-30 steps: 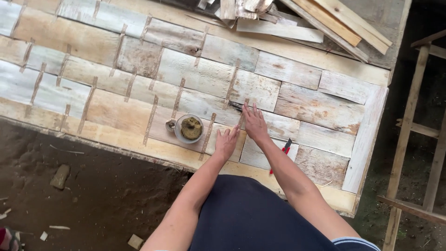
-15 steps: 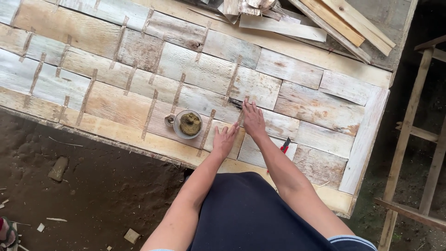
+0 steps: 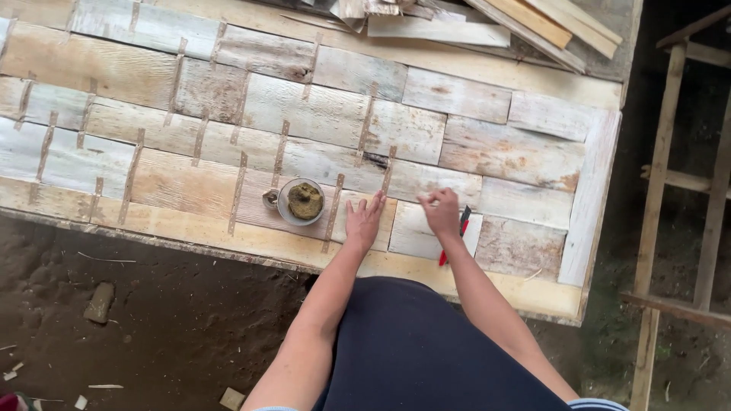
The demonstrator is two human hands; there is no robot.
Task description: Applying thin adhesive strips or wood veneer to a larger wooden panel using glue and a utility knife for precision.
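The worktop (image 3: 487, 152) is covered in a patchwork of whitewashed, grey and tan boards, crossed by thin brown strips. A grey round tin (image 3: 301, 202) is filled with olive-brown paste, and a red-and-black tool (image 3: 460, 232) is seen beside it.

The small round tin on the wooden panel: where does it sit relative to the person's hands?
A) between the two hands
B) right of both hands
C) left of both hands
C: the tin lies left of the left hand and the right hand.
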